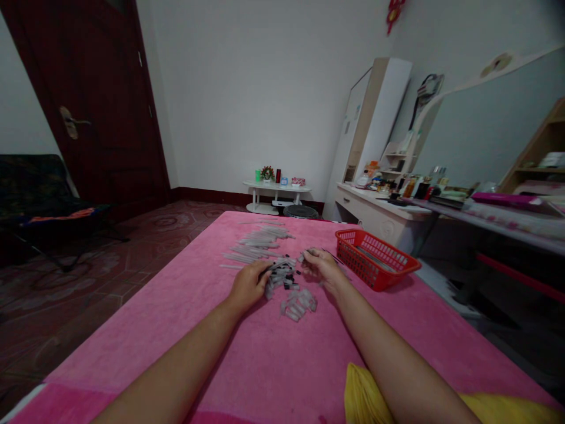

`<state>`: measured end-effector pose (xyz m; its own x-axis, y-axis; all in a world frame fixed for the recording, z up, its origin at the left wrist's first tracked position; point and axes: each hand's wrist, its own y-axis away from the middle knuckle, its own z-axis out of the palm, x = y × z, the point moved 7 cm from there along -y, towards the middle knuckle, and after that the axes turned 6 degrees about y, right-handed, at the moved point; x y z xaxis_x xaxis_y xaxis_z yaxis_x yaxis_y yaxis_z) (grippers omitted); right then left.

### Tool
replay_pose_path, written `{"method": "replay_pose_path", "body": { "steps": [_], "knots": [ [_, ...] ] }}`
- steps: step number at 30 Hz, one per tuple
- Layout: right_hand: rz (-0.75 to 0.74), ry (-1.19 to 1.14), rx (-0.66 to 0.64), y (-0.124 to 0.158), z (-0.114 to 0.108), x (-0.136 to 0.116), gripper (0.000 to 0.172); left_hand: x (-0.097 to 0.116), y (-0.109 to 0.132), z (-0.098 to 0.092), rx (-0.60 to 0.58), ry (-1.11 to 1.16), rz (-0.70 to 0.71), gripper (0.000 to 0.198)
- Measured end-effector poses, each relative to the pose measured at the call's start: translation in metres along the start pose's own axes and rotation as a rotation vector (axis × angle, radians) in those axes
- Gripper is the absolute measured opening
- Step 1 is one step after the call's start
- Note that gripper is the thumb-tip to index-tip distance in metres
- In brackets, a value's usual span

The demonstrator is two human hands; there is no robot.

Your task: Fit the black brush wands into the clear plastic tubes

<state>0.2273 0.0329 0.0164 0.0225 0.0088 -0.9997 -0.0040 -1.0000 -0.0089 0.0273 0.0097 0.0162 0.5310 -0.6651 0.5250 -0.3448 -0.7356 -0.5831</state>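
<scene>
My left hand (251,285) is curled at the left edge of a pile of small black and clear plastic pieces (282,275). A slim greyish piece seems to stick out by its fingertips, though the grip is partly hidden. Right of the pile, my right hand (323,267) pinches a small clear plastic piece (303,255) just above the cloth. Beyond the left hand lie several long, translucent pen-like tubes (260,240), side by side in a loose row. Closer to me is a heap of short clear caps (298,304).
A pink cloth (176,330) covers the table. A red plastic basket (375,259) holding thin grey sticks stands right of my right hand. Yellow fabric (366,394) lies under my right forearm. Farther right is a dresser (375,206) with bottles; a low white stand (277,187) is behind.
</scene>
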Motion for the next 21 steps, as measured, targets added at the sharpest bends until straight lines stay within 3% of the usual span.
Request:
{"method": "replay_pose_path", "body": {
  "steps": [11,21],
  "knots": [
    [0.042,-0.183,-0.049,0.005,0.008,-0.002,0.003,0.002,0.001,0.005,-0.018,-0.016,0.031,0.028],
    [-0.038,0.090,-0.032,0.005,0.011,-0.003,0.009,0.001,0.000,0.002,-0.012,0.000,0.010,0.027]
  ]
}}
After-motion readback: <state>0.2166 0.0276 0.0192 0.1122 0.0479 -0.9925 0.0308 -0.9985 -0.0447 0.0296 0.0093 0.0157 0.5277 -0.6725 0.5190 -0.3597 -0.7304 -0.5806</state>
